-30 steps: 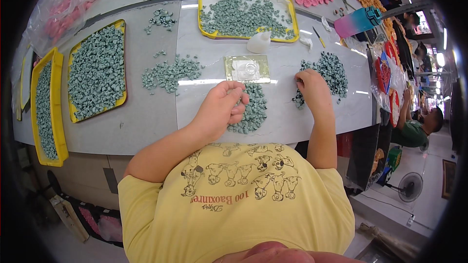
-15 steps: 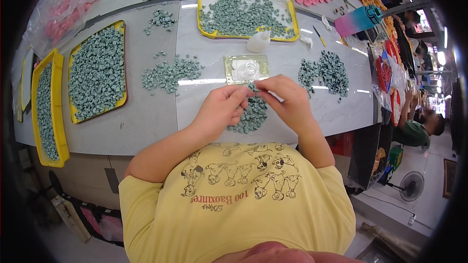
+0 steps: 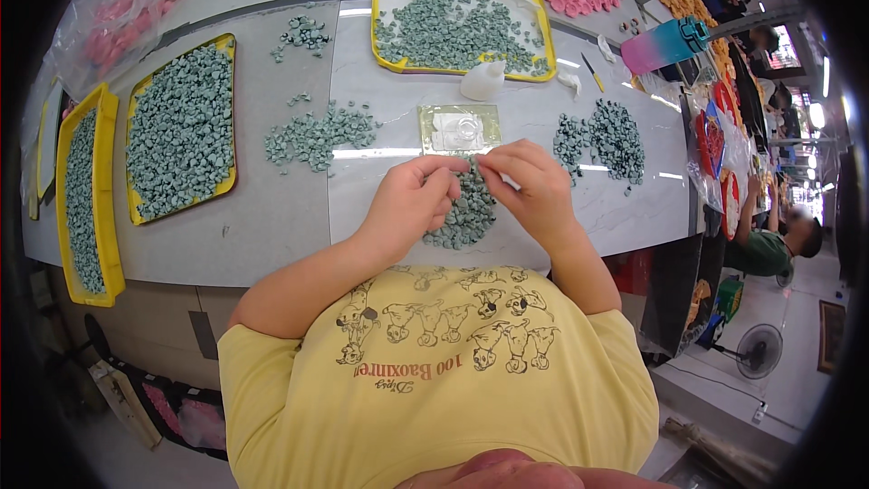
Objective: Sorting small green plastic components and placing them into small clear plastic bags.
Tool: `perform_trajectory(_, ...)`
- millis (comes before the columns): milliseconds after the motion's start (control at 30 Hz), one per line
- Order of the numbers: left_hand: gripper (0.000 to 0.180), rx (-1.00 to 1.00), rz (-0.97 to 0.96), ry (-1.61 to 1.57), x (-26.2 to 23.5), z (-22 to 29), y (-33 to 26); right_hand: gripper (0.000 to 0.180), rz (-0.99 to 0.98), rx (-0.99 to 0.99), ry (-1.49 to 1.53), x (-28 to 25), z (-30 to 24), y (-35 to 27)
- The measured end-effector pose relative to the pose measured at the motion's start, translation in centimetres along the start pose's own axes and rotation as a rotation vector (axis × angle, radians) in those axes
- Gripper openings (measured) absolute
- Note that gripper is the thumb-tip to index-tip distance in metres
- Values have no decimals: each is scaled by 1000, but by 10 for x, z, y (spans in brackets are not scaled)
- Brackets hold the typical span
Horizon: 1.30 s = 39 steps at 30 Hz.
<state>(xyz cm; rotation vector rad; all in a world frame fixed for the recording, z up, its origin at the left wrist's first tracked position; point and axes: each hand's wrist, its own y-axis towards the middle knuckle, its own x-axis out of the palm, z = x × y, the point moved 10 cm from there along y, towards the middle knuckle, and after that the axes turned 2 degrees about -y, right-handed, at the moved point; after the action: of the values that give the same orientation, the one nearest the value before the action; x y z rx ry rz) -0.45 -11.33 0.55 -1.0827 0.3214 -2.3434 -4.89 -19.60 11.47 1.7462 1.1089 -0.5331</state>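
My left hand (image 3: 413, 197) and my right hand (image 3: 531, 188) meet fingertip to fingertip over a pile of small grey-green pieces (image 3: 463, 220). Both are closed in a pinch around a tiny green piece (image 3: 472, 163), mostly hidden by the fingers. Just beyond the fingertips lies a clear yellowish plate (image 3: 436, 115) with white patches and a round clear shape on it. A white squeeze bottle (image 3: 482, 81) with a nozzle stands behind the plate.
Loose green pieces lie to the left (image 3: 321, 138) and right (image 3: 617, 140). Yellow-rimmed trays of them stand at the back (image 3: 378, 47) and left (image 3: 232, 167), beside a yellow bin (image 3: 113, 244). A craft knife (image 3: 593, 73) and a pink-blue bottle (image 3: 665, 43) are at right.
My right hand's fingers have drawn together and its thumb has tucked in. My left hand's index finger has straightened toward the right fingertips. The view has shifted slightly.
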Motion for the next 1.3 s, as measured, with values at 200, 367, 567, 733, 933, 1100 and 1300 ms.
perform_trajectory(200, 18, 39, 16, 24, -1, 4, 0, 23, 19, -155, -264, 3, 4, 8)
perform_trajectory(367, 17, 25, -4, 50, -2, 3, -1, 27, -48, -264, -373, 15, 0, 7)
perform_trajectory(567, 18, 55, 10, 34, -5, 8, -2, 23, -145, -316, -463, 25, -10, 7)
perform_trajectory(733, 18, 151, 57, 45, -9, 17, -3, 22, -118, -305, -432, 25, -7, 7)
perform_trajectory(933, 10, 103, 73, -19, -12, 11, -1, 15, 4, 333, 196, 15, 36, 1)
perform_trajectory(1100, 20, 41, -24, -123, -5, 4, -1, 10, 24, 710, 768, 36, 53, -21)
perform_trajectory(1300, 28, 13, -6, -175, -5, 3, -2, 8, -26, 828, 986, 50, 47, -30)
